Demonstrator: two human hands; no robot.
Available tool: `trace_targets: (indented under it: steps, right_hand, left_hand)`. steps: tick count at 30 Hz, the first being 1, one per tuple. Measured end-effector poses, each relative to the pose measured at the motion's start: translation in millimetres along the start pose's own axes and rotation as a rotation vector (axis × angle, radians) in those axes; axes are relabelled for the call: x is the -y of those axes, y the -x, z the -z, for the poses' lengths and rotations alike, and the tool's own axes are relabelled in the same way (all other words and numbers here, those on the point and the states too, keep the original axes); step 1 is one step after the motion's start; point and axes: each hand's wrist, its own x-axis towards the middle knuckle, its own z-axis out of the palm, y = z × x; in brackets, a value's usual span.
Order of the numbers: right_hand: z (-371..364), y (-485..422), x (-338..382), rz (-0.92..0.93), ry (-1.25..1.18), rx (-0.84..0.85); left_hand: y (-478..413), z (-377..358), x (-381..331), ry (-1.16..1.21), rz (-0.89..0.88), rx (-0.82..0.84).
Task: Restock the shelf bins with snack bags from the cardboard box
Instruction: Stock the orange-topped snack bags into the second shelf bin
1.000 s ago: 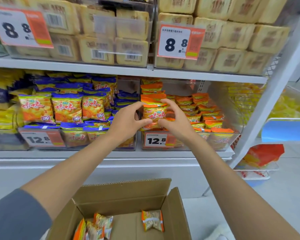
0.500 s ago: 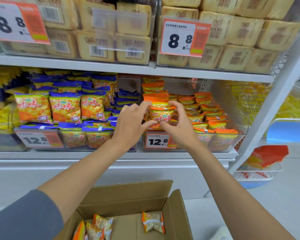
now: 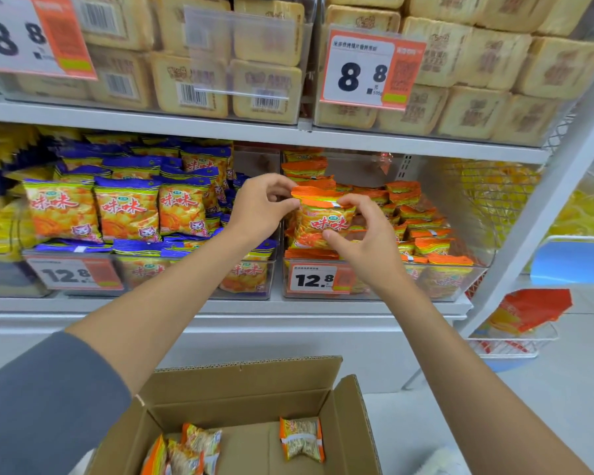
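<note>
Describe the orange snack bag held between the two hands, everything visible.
The orange snack bag is a small, glossy, puffed, foil-looking pack: orange crimped top, yellow-orange front with red characters. It is held upright, front toward the camera, over the left front of the clear bin of matching bags. The left hand pinches its top-left corner; the right hand grips its right side, thumb on the front.
</note>
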Motion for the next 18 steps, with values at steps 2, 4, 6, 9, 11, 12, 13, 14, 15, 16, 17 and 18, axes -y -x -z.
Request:
trace_targets:
  steps: [2,4,6,9,11,12,13,14,15,16,17,18]
  right_hand:
    - [-5,0,1,0.067,0.141,0.077]
    - [-10,1,2,0.066,0.202,0.183]
    - [-11,0,0,0.040,0.186,0.177]
    - [-13,3,-2,0.057,0.170,0.093]
    - [-15,5,-2,0.015,0.116,0.138]
    - [-16,5,-1,-0.005,0.105,0.165]
    - [-16,5,-1,-0.017,0.115,0.185]
    - [-16,4,0,-0.018,0.137,0.201]
    - [-15,3,1,-0.016,0.159,0.217]
    - [-14,3,2,-0.017,0.169,0.231]
    - [-13,3,3,-0.024,0.169,0.241]
    - [-12,4,4,-0.033,0.165,0.238]
  left_hand:
    - [-4,-2,-1,0.007,0.012,0.004]
    - [-4,-2,2,0.001,0.025,0.020]
    - [-1,-2,5,0.011,0.036,0.016]
    - [2,-1,4,0.101,0.073,0.013]
    - [6,1,2,0.164,0.098,0.061]
    - [9,2,2,0.161,0.085,0.097]
    - [14,3,3,0.128,0.058,0.126]
    - [19,4,4,0.065,0.022,0.131]
    - [23,4,6,-0.006,-0.016,0.113]
    - [27,5,9,-0.056,-0.044,0.082]
    - [29,6,10,-0.076,-0.056,0.051]
    - [31,6,11,-0.071,-0.054,0.028]
